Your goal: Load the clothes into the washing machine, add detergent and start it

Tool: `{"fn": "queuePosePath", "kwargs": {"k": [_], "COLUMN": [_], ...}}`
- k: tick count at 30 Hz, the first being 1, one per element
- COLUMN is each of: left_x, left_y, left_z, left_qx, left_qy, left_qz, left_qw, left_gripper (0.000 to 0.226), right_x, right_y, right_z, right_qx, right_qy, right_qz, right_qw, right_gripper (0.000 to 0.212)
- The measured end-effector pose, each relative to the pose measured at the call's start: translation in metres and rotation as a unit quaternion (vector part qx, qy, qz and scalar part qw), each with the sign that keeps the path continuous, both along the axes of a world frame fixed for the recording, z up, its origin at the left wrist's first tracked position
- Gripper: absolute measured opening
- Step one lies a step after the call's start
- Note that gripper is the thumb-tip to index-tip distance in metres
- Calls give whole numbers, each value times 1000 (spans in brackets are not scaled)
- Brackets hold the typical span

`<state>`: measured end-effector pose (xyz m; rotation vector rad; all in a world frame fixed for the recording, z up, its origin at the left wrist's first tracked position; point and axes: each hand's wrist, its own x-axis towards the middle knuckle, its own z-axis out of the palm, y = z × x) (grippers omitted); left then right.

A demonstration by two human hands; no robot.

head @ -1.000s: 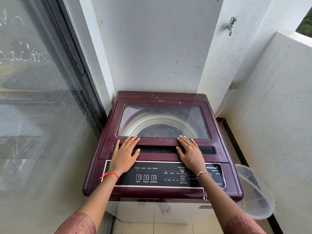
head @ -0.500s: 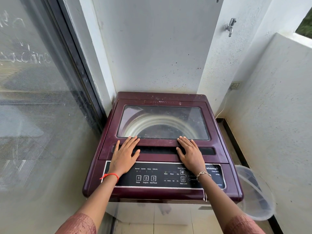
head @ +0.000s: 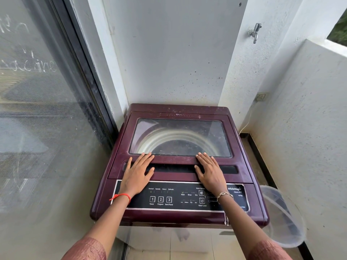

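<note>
My left hand (head: 136, 173) and right hand (head: 210, 173) lie flat and open on the lid (head: 180, 136) of the washing machine (head: 178, 108) in the middle of the frame, so I should hook both into its dark slot (head: 174, 168) and lift evenly.

You are standing in a narrow laundry nook on a home balcony. A top-loading washing machine (head: 187, 108) fills the far corner between white plastered walls. On the right wall 1 tap (head: 255, 32) juts out above a socket (head: 261, 96) with a white cable (head: 246, 124). A sliding glass door (head: 37, 109) lines your left, and a low parapet (head: 319, 87) on your right opens to greenery (head: 340, 30).
</note>
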<state>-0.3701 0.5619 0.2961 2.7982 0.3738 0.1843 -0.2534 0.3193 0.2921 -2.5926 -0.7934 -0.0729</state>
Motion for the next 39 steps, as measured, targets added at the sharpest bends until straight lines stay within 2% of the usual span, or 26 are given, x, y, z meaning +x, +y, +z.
{"fn": "queuePosePath", "kwargs": {"k": [11, 13, 15, 18, 25, 28, 30, 33, 36, 39], "left_x": [4, 4, 5, 8, 12, 4, 0, 4, 23, 39], "left_y": [-2, -3, -2, -3, -4, -2, -2, -9, -14, -15], "left_z": [0, 1, 1, 1, 2, -3, -5, -4, 6, 12], "left_qx": [-7, 8, 24, 58, 41, 24, 25, 30, 16, 3], "left_qy": [-4, 7, 28, 49, 51, 59, 59, 37, 44, 39], "left_qz": [1, -1, -2, -3, -1, 9, 16, 27, 25, 1], "left_qw": [1000, 1000, 999, 997, 998, 998, 998, 999, 999, 999], "left_gripper": [50, 52, 63, 78, 80, 65, 64, 80, 59, 56], "right_x": [4, 5, 7, 9, 13, 3, -3, -4, 3, 18], "right_y": [-2, -3, -3, -3, -2, 1, 3, 7, 18, 31], "right_z": [5, 6, 4, 3, 3, -1, -1, 7, 20, 30], "right_qx": [-47, -59, -67, -82, -107, -110, -108, -79, -53, -46], "right_qy": [18, 20, 24, 23, 26, 39, 54, 86, 81, 83], "right_qz": [12, 12, 13, 16, 12, 19, 22, 6, 4, 9], "right_qw": [999, 998, 997, 996, 994, 993, 992, 993, 995, 995], "right_gripper": [58, 67, 81, 85, 86, 87, 78, 58, 57, 57]}}
